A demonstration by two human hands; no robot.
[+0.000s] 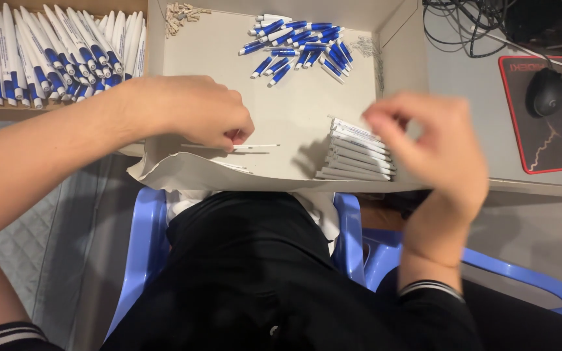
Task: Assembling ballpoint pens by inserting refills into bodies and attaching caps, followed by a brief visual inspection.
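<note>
Cardboard tray (294,117) lay across the lap; left hand (196,114) pinched a thin refill (258,146) on it, while right hand (434,149), fingers loosely curled and empty, blurred, hovered above the white barrels (356,153). Best kept pinched near its tip.

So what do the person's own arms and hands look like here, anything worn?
Both hands are bare: left hand, right hand, no gloves, rings or watch visible. The forearms are bare too. Dark sleeves with thin white stripes at the cuffs show at the bottom of the picture.
</note>
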